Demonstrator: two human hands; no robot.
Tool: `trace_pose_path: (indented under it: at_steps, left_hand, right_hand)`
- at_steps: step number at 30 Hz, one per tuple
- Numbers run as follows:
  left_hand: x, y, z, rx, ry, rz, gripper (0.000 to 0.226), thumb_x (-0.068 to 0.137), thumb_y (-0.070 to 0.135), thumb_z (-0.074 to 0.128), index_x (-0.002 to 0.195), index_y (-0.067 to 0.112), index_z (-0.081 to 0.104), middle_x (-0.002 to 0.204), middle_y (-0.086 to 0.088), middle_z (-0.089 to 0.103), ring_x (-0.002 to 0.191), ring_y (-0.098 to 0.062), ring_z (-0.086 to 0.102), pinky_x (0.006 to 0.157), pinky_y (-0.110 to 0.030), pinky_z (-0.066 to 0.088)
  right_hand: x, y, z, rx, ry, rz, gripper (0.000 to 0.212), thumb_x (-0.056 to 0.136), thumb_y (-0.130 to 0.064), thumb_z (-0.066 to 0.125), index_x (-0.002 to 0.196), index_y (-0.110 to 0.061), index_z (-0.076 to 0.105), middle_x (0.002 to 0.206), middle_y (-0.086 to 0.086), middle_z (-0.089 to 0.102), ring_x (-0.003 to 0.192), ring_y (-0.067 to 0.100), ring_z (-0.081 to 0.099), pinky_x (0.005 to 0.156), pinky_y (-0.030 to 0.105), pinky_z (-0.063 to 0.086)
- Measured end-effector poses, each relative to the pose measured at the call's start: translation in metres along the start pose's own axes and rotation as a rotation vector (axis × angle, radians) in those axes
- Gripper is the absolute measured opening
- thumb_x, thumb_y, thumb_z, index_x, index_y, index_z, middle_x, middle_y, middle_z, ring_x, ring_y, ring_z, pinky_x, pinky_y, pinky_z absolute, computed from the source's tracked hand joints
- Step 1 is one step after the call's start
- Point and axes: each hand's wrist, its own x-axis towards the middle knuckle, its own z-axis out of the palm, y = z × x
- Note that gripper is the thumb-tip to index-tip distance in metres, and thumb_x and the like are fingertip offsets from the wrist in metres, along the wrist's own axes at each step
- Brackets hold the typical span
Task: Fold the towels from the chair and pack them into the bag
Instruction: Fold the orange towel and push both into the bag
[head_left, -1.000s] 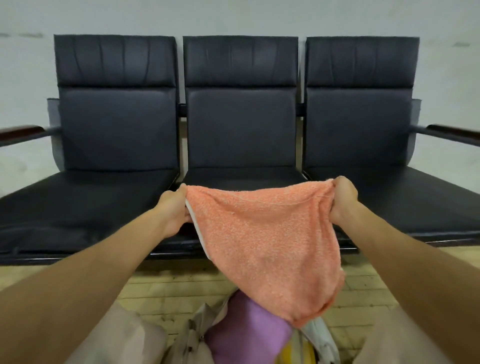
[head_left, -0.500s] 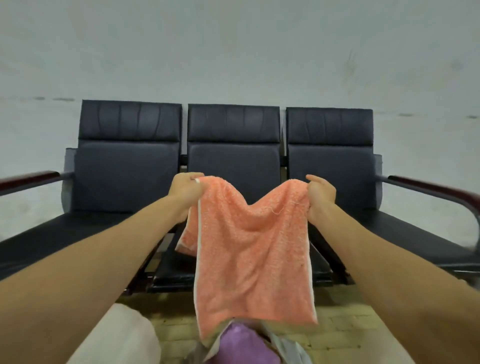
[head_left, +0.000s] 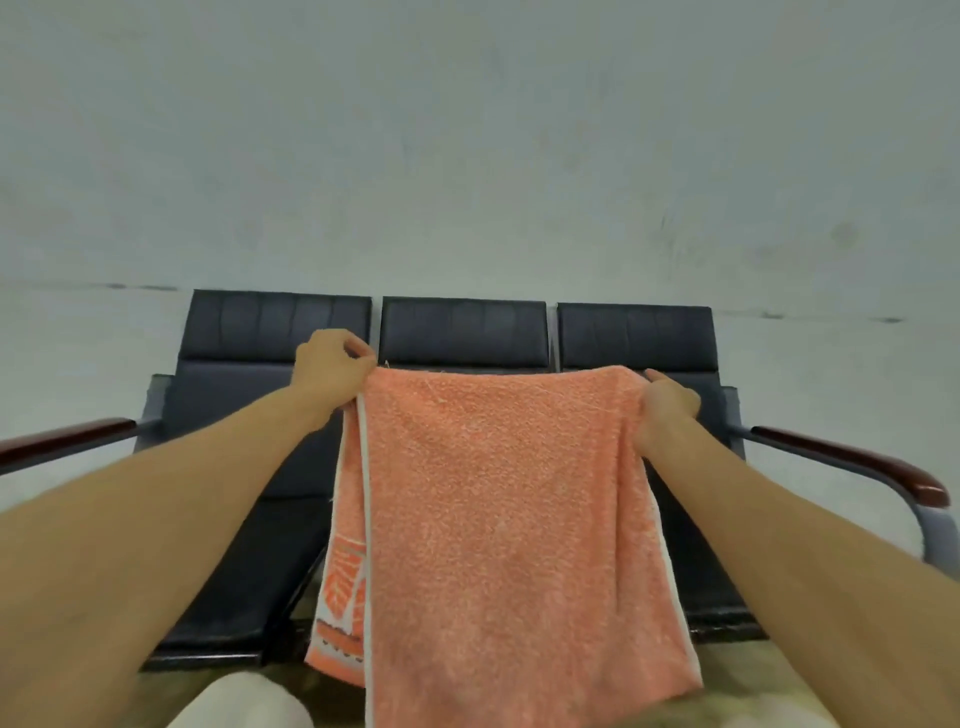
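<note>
Pale cloth (head_left: 241, 701): a rounded light patch at the bottom edge, nearest the camera (probably the person's own clothing, but too cropped to say).
Towel (head_left: 509, 519): orange terry, hanging broad and flat in front of the person from its two top corners. Its lower end runs off the bottom of the view, so where it stops is hidden. If it trails on the floor it could pick up dirt or catch as the next fold is brought up.
Rear layer: a second thickness shows behind the left edge, white-trimmed and patterned near the bottom. It sits offset from the front one, so a fold made now would likely come out with uneven edges.
Left hand (head_left: 332, 364): fingers curled tight, pinching the top left corner. It looks like a small fingertip hold, and a sharp shake could pull the corner free.
Right hand (head_left: 667, 410): clamped on the top right corner, thumb along the upper edge and fingers hidden behind the cloth, so how deep the hold goes cannot be told.
Bag: not in view. Feeling for it without looking risks spilling the fold open.
Bench (head_left: 462, 327): three black seats with wooden armrests (head_left: 852, 457), behind the towel and apart from it.
Wall (head_left: 467, 156): plain and pale, farthest back.
</note>
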Motion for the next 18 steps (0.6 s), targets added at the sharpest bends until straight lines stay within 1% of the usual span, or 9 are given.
trace_pose_path:
  at_steps: [2, 4, 5, 7, 8, 10, 13, 16, 18]
  left_hand:
    - [-0.004, 0.001, -0.001, -0.219, -0.009, -0.182, 0.011, 0.087, 0.004, 0.063, 0.078, 0.010, 0.067, 0.083, -0.007, 0.065, 0.079, -0.023, 0.064, 0.067, -0.038, 0.058]
    - [-0.008, 0.001, 0.000, -0.459, -0.019, -0.363, 0.010, 0.086, 0.004, 0.066, 0.077, 0.006, 0.064, 0.074, -0.008, 0.062, 0.067, -0.020, 0.061, 0.066, -0.036, 0.057]
    - [-0.009, 0.000, 0.000, -0.557, -0.021, -0.430, 0.006, 0.086, 0.006, 0.068, 0.082, 0.003, 0.064, 0.074, -0.008, 0.061, 0.065, -0.020, 0.060, 0.068, -0.037, 0.056]
    - [-0.010, -0.004, 0.002, -0.655, -0.060, -0.499, 0.016, 0.085, 0.010, 0.071, 0.097, 0.001, 0.066, 0.081, -0.008, 0.064, 0.070, -0.019, 0.062, 0.073, -0.036, 0.057]
    - [-0.010, -0.006, 0.003, -0.662, -0.105, -0.495, 0.021, 0.084, 0.010, 0.072, 0.103, 0.002, 0.066, 0.087, -0.009, 0.065, 0.074, -0.019, 0.063, 0.072, -0.034, 0.057]
    - [-0.014, -0.010, 0.004, -0.592, -0.200, -0.414, 0.028, 0.084, 0.003, 0.069, 0.112, 0.004, 0.066, 0.099, -0.009, 0.065, 0.084, -0.017, 0.063, 0.071, -0.027, 0.053]
    - [-0.017, -0.021, 0.004, -0.320, -0.251, -0.217, 0.030, 0.082, 0.003, 0.071, 0.112, 0.008, 0.068, 0.110, -0.005, 0.064, 0.102, -0.015, 0.058, 0.091, -0.025, 0.045]
    - [-0.016, -0.032, 0.002, 0.063, -0.227, 0.033, 0.022, 0.082, 0.018, 0.075, 0.103, 0.013, 0.073, 0.104, 0.002, 0.067, 0.100, -0.009, 0.056, 0.087, -0.023, 0.042]
    - [-0.012, -0.039, 0.005, 0.251, -0.209, 0.186, 0.015, 0.087, 0.014, 0.069, 0.100, 0.010, 0.075, 0.102, -0.003, 0.071, 0.097, -0.014, 0.063, 0.085, -0.023, 0.045]
  right_hand:
    - [-0.001, 0.001, -0.001, -0.054, -0.031, -0.007, 0.023, 0.092, 0.006, 0.051, 0.109, -0.001, 0.066, 0.085, 0.011, 0.062, 0.079, 0.025, 0.065, 0.079, 0.038, 0.057]
    - [-0.001, 0.004, -0.005, -0.141, -0.086, -0.011, 0.007, 0.092, -0.007, 0.061, 0.097, -0.006, 0.067, 0.083, 0.006, 0.065, 0.073, 0.019, 0.064, 0.078, 0.036, 0.057]
    - [-0.001, 0.006, -0.006, -0.174, -0.119, -0.009, 0.004, 0.090, -0.010, 0.066, 0.093, -0.007, 0.066, 0.079, 0.004, 0.063, 0.066, 0.016, 0.061, 0.072, 0.034, 0.056]
    - [0.003, 0.010, -0.007, -0.228, -0.151, -0.007, 0.013, 0.085, -0.005, 0.069, 0.098, -0.005, 0.065, 0.071, 0.003, 0.058, 0.056, 0.013, 0.055, 0.062, 0.031, 0.051]
    - [0.004, 0.012, -0.007, -0.255, -0.155, -0.012, 0.017, 0.084, -0.003, 0.069, 0.101, -0.005, 0.066, 0.072, 0.003, 0.058, 0.057, 0.013, 0.054, 0.062, 0.030, 0.050]
    - [0.009, 0.016, -0.007, -0.326, -0.152, -0.048, 0.018, 0.087, -0.002, 0.064, 0.102, -0.010, 0.070, 0.082, 0.003, 0.063, 0.067, 0.015, 0.058, 0.071, 0.032, 0.053]
    - [0.020, 0.030, -0.013, -0.483, -0.122, -0.168, 0.036, 0.090, 0.006, 0.047, 0.092, -0.020, 0.072, 0.102, 0.008, 0.067, 0.079, 0.022, 0.062, 0.079, 0.038, 0.056]
    - [0.024, 0.040, -0.017, -0.619, -0.135, -0.281, 0.039, 0.088, 0.008, 0.045, 0.105, -0.018, 0.069, 0.110, 0.007, 0.063, 0.087, 0.021, 0.061, 0.085, 0.043, 0.056]
    - [0.026, 0.043, -0.017, -0.680, -0.158, -0.333, 0.034, 0.089, 0.004, 0.048, 0.101, -0.021, 0.068, 0.111, 0.004, 0.063, 0.089, 0.018, 0.060, 0.085, 0.039, 0.055]
